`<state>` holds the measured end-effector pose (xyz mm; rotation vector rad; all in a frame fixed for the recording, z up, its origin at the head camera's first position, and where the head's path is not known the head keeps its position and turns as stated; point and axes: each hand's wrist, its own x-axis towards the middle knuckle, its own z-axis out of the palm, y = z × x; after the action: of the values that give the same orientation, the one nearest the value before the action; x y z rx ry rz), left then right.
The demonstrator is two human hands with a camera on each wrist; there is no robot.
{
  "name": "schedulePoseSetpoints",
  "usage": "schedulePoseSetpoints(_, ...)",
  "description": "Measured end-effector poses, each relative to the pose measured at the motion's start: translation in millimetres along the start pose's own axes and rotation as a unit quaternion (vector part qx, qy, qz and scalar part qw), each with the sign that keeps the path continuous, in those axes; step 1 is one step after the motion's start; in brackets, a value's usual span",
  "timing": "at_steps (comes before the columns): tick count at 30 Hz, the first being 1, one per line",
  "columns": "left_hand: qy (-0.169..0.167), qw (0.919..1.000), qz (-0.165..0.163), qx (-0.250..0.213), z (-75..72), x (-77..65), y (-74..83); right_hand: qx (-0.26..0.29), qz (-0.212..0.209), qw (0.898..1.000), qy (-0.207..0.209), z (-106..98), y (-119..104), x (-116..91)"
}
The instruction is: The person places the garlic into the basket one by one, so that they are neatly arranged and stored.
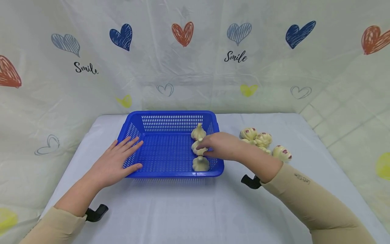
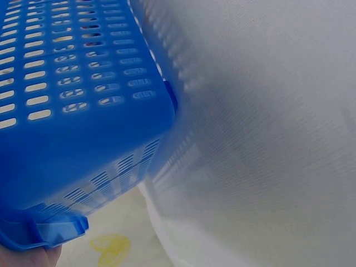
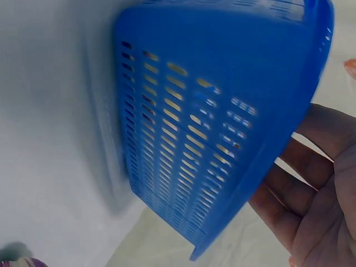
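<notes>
A blue plastic basket (image 1: 170,174) with slotted walls stands on the table. My left hand (image 1: 111,166) rests on its left rim, fingers spread and straight. Along the basket's right side three whitish garlic bulbs stand in a row: a rear bulb (image 1: 198,132), a middle bulb (image 1: 198,148) and a front bulb (image 1: 200,164). My right hand (image 1: 223,145) reaches over the right rim and pinches the middle bulb between thumb and fingers. In the right wrist view the fingers (image 3: 295,192) pass behind the basket wall, which hides their tips.
Right of the basket, partly behind my right forearm, lies a group of several garlic bulbs (image 1: 263,139) with purple marks. One bulb (image 1: 281,153) lies at its right. A white cloth (image 1: 170,210) covers the table; a heart-printed sheet (image 1: 195,67) hangs behind.
</notes>
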<state>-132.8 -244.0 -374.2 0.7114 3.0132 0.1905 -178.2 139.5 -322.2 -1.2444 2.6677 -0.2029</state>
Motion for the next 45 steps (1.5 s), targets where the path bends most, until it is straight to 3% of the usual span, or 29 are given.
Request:
schedulePoseSetpoints(8, 0.003, 1.0, 0.001, 0.001, 0.4, 0.6, -0.1, 0.014, 0.013, 0.999, 0.035, -11.2, 10.5, -10.3)
schedulePoseSetpoints(18, 0.005, 1.0, 0.004, 0.0, 0.2, 1.0, 0.0, 0.029, 0.083, 0.995, 0.039, -17.6, 35.5, -35.2)
schedulePoseSetpoints(36, 0.001, 1.0, 0.0, -0.001, 0.3, 1.2, -0.9, 0.072, 0.197, 0.976, 0.065, 0.5, 100.0, -140.1)
schedulePoseSetpoints(45, 0.0, 1.0, -0.001, -0.002, 0.9, 1.8, -0.9, 0.1, 0.239, 0.964, 0.058, 9.6, 114.3, -165.0)
